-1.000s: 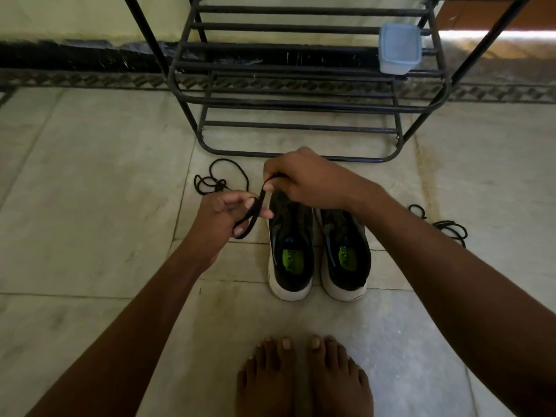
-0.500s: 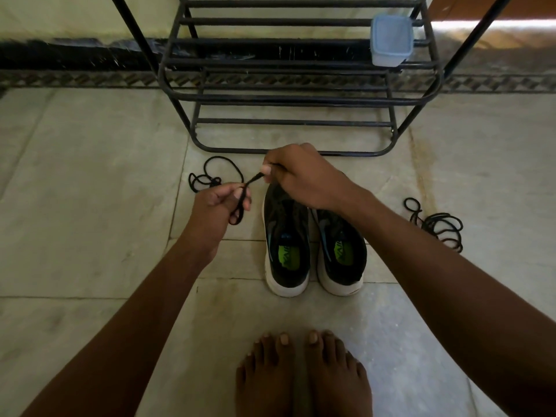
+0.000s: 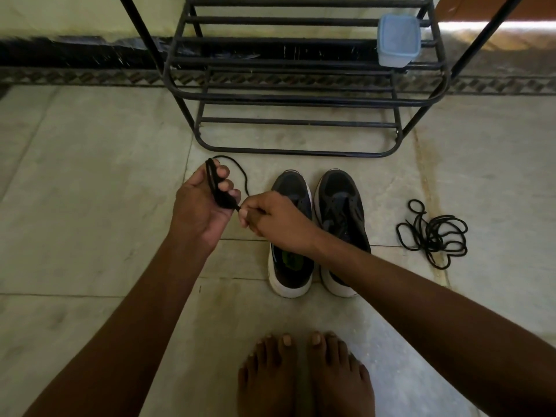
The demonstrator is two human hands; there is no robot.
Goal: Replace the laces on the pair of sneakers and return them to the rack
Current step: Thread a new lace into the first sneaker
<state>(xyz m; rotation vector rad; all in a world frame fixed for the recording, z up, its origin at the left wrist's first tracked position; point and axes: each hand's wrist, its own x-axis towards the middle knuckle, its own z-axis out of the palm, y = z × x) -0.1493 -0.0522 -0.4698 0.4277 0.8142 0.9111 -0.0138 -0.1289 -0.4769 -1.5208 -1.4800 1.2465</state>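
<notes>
A bundled black lace [image 3: 217, 188] was held in the left hand [image 3: 201, 206], whose fingers were curled round it, palm turned up, to the left of the sneakers. One end of that lace was pinched between the thumb and fingertips of the right hand [image 3: 275, 221], whose grip was closed just beside the left hand and above the left sneaker [image 3: 291, 236]. A thin loop of the lace was seen arching from the top of the bundle down to the pinch.

Compared with half a second before, the lace had been gathered off the floor (the loose coil formerly lying left of the shoes was no longer there), the left hand had been turned palm-up, and the right hand had been drawn back toward the person, so that both toe caps were uncovered.

The two sneakers were set side by side on the floor [image 3: 75, 206], toes toward the rack [image 3: 301, 97], the right sneaker [image 3: 341, 212] partly crossed by the right forearm. A second tangled lace [image 3: 433, 236] lay on the floor well right of the shoes. A small lidded tub [image 3: 397, 40] stood on a rack shelf. Bare feet [image 3: 307, 377] were visible at the bottom edge.
</notes>
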